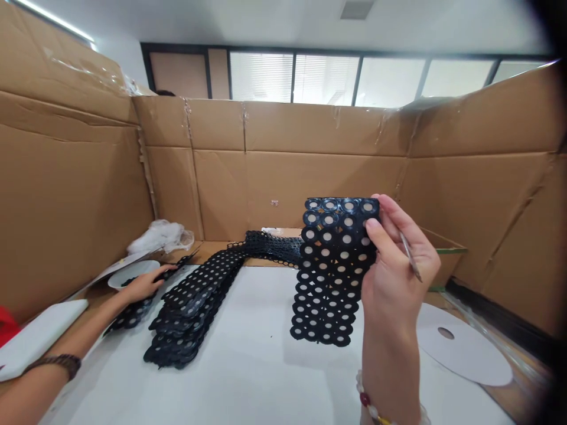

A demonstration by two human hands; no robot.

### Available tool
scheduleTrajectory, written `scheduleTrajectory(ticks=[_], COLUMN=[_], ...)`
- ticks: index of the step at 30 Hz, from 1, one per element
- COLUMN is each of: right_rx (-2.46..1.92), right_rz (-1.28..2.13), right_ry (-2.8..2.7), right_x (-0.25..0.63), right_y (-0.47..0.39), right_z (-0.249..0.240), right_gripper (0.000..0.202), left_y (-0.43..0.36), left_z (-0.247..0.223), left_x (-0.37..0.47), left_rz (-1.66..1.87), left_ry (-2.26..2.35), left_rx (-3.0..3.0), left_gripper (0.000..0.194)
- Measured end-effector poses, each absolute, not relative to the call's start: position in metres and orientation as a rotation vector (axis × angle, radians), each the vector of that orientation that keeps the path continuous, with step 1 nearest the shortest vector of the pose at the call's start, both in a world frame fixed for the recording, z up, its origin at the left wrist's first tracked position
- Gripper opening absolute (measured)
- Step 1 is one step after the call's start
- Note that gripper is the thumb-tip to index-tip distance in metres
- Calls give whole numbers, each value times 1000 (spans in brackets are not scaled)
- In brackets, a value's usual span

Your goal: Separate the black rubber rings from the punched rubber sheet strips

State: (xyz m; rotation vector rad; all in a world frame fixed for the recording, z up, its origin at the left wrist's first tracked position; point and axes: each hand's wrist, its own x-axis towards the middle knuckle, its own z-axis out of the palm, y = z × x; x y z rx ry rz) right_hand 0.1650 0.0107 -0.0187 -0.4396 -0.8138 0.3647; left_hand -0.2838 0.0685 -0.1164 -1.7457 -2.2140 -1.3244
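Observation:
My right hand [394, 254] is raised, pinching the top right corner of a black perforated strip [328, 271]. Pale round spots fill the strip's rings, and it hangs above the white tabletop. A thin pointed metal tool [411, 257] is also tucked between the fingers of that hand. On the left, my left hand [144, 287] has its fingers closed at the edge of another black perforated strip [135, 313], lying beside a white bowl [133, 273]. A fanned stack of similar strips [190, 307] lies between the hands.
Cardboard walls [283, 136] enclose the white tabletop [257, 366]. More black netting [277, 248] lies at the back. A white disc [463, 345] with a central hole sits at right. Crumpled clear plastic [159, 236] and a white block [42, 339] are at left.

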Motion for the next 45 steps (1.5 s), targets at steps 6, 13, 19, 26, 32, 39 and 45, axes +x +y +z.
scheduleTrajectory(ticks=[6, 13, 19, 26, 32, 39, 45], right_rx=[-414, -413, -387, -410, -421, -410, -418], right_rz=[399, 406, 418, 432, 434, 444, 437], right_ry=[-769, -783, -828, -841, -859, -862, -871], right_x=[168, 170, 174, 177, 177, 174, 173], right_y=[10, 10, 6, 2, -1, -4, -7], right_z=[-16, -15, -15, -16, -16, -16, -15], right_gripper=[32, 31, 31, 30, 30, 30, 30], left_y=[91, 105, 95, 89, 73, 70, 85], left_z=[-83, -151, -161, -152, -153, -155, -159], left_x=[-271, -175, -164, -162, -149, -144, -158], left_rz=[-842, -321, -224, -365, -524, -540, -421], left_ry=[-2095, -2257, -2306, -2249, -2216, -2262, -2487], left_rx=[-2322, -2192, -2023, -1898, -1633, -1475, -1568], left_gripper=[37, 41, 43, 40, 45, 50, 44])
